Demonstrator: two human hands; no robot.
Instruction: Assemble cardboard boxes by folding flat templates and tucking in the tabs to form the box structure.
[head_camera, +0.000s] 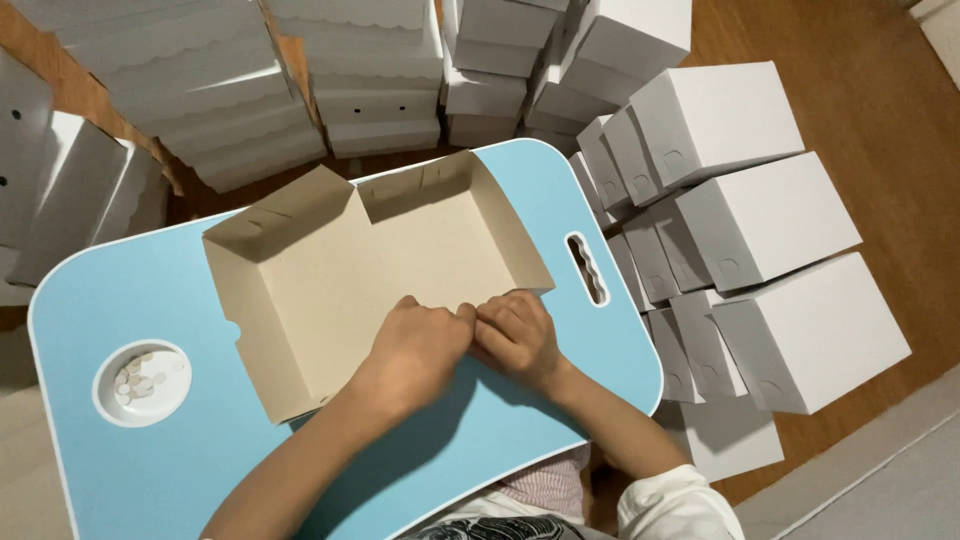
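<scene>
Cardboard box (370, 270) lies open and empty on the blue table (150, 460). Left hand (415, 350) and right hand (517, 338) pinch its near flap; finished white boxes (760, 230) sit right.

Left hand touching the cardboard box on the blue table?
Touching. Head view: the left hand rests on the near edge of the cardboard box, fingers pressed onto it beside the right hand.

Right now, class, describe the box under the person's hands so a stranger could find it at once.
Start at the light blue lap table. On it lies one open cardboard box, its near edge under the left hand and right hand. Unlike the closed white boxes stacked around, it is unfolded, showing its tan inside.
</scene>
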